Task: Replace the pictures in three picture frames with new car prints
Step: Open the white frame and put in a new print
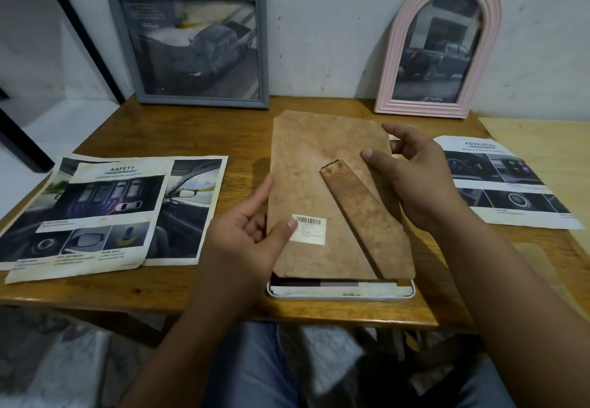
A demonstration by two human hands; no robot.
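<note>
A: Third frame [341, 292]?
B: White, face down, stained brown backing board [332, 184] askew on top, stand strap folded flat.
A: The others?
B: Grey frame [186, 46] and pink arched frame [439, 46] lean upright, truck prints inside. Loose car prints [105, 212] left, one print [507, 180] right.

Holding a stained brown cardboard backing board [322, 184] over a white frame [341, 294] lying face-down on the wooden table [159, 133].

Left hand [252, 232] pinching its left edge, thumb beside the barcode sticker [309, 228]; right hand [412, 174] gripping the right edge, just above the fold-out stand strip [357, 212].
</note>
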